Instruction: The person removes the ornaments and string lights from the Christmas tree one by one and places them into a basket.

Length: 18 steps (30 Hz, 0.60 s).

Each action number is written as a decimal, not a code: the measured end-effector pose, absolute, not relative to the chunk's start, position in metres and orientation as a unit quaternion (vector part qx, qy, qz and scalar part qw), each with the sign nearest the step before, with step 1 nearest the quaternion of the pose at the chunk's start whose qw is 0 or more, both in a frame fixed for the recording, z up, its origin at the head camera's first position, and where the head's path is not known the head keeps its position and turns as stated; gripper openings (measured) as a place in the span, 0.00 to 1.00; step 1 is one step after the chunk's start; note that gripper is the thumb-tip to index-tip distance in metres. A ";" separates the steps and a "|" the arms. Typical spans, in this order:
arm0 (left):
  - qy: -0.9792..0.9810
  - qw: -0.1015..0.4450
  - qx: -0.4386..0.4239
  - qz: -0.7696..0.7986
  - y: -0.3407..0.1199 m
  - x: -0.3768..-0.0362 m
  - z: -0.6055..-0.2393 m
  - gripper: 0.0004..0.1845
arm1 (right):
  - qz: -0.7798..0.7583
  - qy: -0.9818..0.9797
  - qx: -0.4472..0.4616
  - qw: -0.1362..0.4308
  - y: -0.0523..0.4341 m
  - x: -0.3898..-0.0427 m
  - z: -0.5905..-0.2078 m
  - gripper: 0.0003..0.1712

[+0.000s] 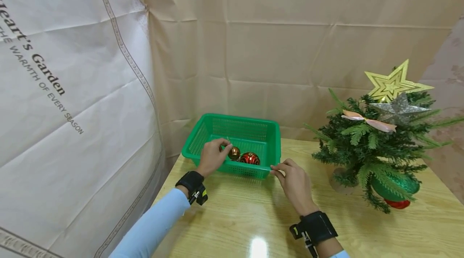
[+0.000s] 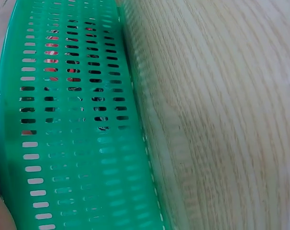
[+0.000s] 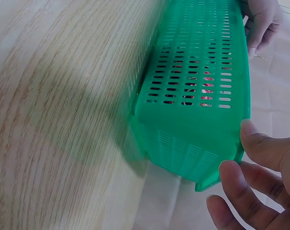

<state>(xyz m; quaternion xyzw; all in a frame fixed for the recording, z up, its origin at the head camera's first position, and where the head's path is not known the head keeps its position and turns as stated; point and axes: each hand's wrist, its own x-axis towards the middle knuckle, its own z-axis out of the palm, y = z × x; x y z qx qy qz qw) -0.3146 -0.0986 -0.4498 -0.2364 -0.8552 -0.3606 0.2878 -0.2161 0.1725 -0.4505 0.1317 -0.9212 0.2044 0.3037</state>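
Observation:
A green slotted basket (image 1: 239, 118) stands on the wooden table (image 1: 253, 217), with a bronze bauble (image 1: 234, 153) and a red bauble (image 1: 249, 158) inside. My left hand (image 1: 225, 146) reaches over the near rim and pinches the thin hanger of the bronze bauble. My right hand (image 1: 277, 169) holds the basket's near right corner. In the right wrist view its thumb (image 3: 248, 128) lies on the rim of the basket (image 3: 193, 110) with the fingers curled below. The left wrist view shows only the basket wall (image 2: 78, 143), with red showing through the slots.
A small artificial Christmas tree (image 1: 377, 149) stands at the table's right, topped by a gold star (image 1: 393, 82) and a silver star (image 1: 396, 111), with a green bauble (image 1: 395, 185) hanging low. Beige paper sheets close off the back and left.

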 end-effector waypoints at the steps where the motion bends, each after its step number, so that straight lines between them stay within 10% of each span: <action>1: -0.855 0.289 -0.236 -0.360 -0.099 -0.315 -0.450 0.06 | 0.205 -0.921 0.132 0.304 0.172 -0.216 -0.450 0.08; 18: -0.877 0.264 -0.207 -0.344 -0.112 -0.318 -0.448 0.06 | 0.205 -0.916 0.137 0.317 0.172 -0.217 -0.452 0.08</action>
